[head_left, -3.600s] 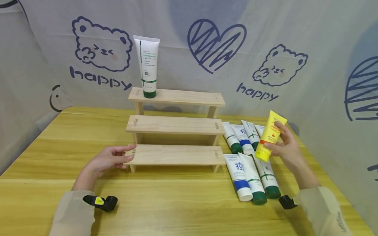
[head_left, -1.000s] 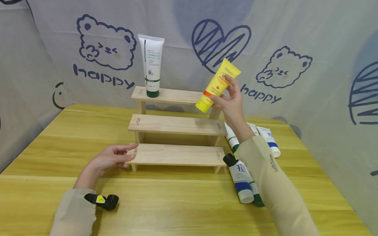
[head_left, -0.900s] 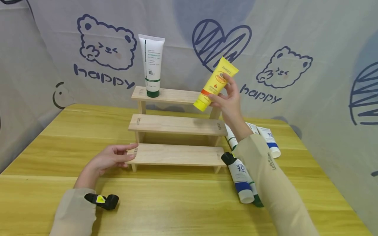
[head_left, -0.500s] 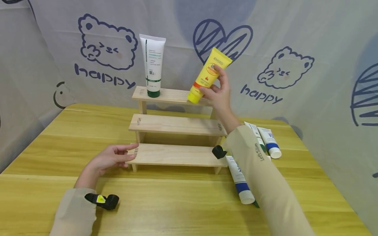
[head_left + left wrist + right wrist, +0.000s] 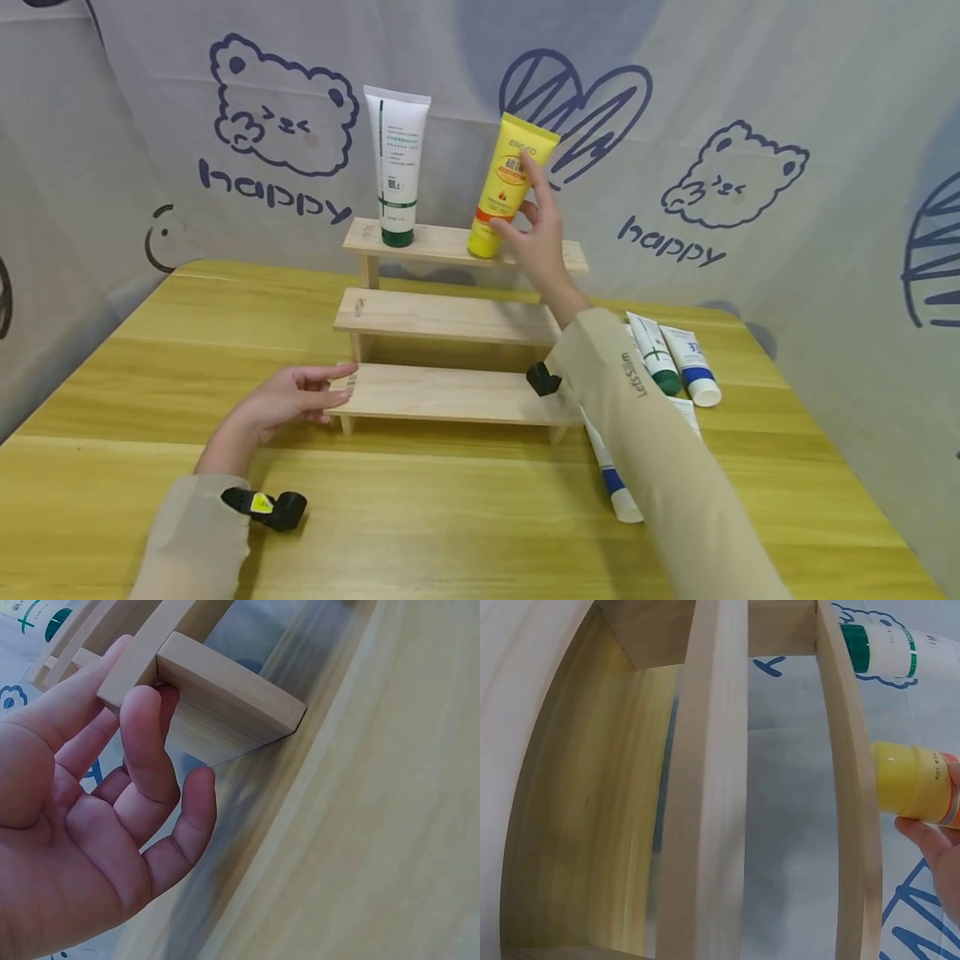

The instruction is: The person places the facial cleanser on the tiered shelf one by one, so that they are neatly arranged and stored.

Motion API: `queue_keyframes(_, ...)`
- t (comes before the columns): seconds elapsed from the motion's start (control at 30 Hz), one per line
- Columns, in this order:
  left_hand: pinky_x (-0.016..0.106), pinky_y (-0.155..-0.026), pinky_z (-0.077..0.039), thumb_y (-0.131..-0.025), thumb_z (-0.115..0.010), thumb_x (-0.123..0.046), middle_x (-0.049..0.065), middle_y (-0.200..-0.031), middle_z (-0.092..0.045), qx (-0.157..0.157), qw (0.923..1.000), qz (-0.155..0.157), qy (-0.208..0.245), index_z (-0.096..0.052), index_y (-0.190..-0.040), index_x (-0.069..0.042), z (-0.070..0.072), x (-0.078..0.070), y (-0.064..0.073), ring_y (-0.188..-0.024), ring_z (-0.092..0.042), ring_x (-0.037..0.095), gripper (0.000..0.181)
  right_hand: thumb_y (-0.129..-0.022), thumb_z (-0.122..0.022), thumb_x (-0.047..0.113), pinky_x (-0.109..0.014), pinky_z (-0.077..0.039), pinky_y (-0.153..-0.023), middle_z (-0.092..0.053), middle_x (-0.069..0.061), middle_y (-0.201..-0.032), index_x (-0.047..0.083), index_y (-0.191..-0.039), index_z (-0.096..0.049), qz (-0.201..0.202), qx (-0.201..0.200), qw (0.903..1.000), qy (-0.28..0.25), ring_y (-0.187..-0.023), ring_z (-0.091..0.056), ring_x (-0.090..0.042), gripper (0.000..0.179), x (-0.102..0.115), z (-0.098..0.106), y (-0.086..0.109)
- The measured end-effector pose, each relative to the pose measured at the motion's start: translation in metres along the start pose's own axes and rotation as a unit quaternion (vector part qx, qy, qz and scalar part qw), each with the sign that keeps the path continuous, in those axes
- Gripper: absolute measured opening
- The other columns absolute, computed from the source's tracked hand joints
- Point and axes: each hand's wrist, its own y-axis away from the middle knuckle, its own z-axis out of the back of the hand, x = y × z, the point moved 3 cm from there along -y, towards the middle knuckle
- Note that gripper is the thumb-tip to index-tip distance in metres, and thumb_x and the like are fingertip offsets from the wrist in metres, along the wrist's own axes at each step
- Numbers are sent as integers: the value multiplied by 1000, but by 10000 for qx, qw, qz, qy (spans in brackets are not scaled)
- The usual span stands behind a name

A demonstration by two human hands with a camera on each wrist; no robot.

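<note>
A three-tier wooden display stand (image 5: pixel 457 317) stands on the table. My left hand (image 5: pixel 288 396) grips the left end of its lowest shelf; the left wrist view shows the fingers (image 5: pixel 146 742) bent at that shelf's end. On the top shelf, toward the left, a white squeeze tube (image 5: pixel 401 158) stands upright on its green cap. My right hand (image 5: pixel 538 237) holds a yellow squeeze tube (image 5: pixel 495 183) to its right, cap down and leaning slightly. The right wrist view has the yellow cap (image 5: pixel 900 778) right at the top shelf's edge.
Several white tubes lie on the table right of the stand, among them a green-capped one (image 5: pixel 656 358) and a blue-banded one (image 5: pixel 690 362). My right sleeve (image 5: pixel 637 433) partly covers the nearer ones. A printed cloth (image 5: pixel 450 50) hangs behind the table.
My right hand has carried the yellow tube from above the lying tubes leftward and up to the top shelf, turning it more upright. My left hand keeps its hold on the stand.
</note>
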Motion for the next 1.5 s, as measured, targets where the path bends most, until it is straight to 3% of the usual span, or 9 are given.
queue_keyframes(0.2,26,-64,-50,-82,-66,-17,4,-77,-30,29,10000,35,-16,-40,-130,2,-1,1,-1,-68,-41,12,58,-75,-60,-16,-33,-48,-81,-33,-10,-130,18,-145,-7,-127,138,9998,-62,-107,-49,-23,94,-2,-8,1)
queue_keyframes(0.33,26,-65,-50,-82,-66,-17,4,-77,-29,16,10000,82,-26,-40,-131,1,-2,2,-2,-68,-41,12,58,-75,-60,-17,-33,-46,-83,-36,-14,-122,16,-144,-11,-141,26,9999,-70,-105,-49,-23,91,-2,-12,0)
queue_keyframes(0.53,25,-64,-50,-84,-64,-16,4,-76,-30,76,10000,19,-38,-39,-131,2,-2,-2,-2,-67,-41,12,57,-77,-58,-17,-30,-42,-89,-37,-14,-126,9,-142,-16,56,-25,9998,200,-108,-46,-22,82,-2,-17,-4)
queue_keyframes(0.8,25,-65,-50,-84,-63,-15,4,-77,-31,107,9999,11,-76,-38,-132,2,-3,-5,-3,-67,-42,12,57,-77,-58,-16,-27,-43,-86,-39,-12,-128,7,-139,-22,70,-23,9995,306,-107,-46,-20,75,-3,-21,-7)
queue_keyframes(1.17,25,-65,-50,-84,-64,-16,5,-78,-32,90,9999,29,-96,-38,-132,3,-4,-6,-3,-68,-42,12,57,-77,-54,-20,-32,-42,-89,-33,-21,-133,-1,-137,-18,-251,41,9996,121,-111,-46,-32,73,24,-28,7)
queue_keyframes(1.37,25,-64,-50,-84,-64,-15,5,-78,-33,72,10000,2,-68,-38,-132,3,-3,-5,-2,-67,-43,12,57,-78,-59,-12,-32,-46,-84,-39,-15,-128,5,-136,-25,-393,-219,9990,-25,-107,-49,-26,69,2,-21,10)
queue_keyframes(1.5,25,-65,-50,-84,-63,-15,5,-79,-33,64,10000,-6,-66,-37,-132,3,-2,-3,1,-69,-41,12,57,-78,-58,-11,-32,-45,-85,-43,-16,-121,2,-132,-32,-215,-415,9989,89,-105,-49,-25,61,-4,-14,15)
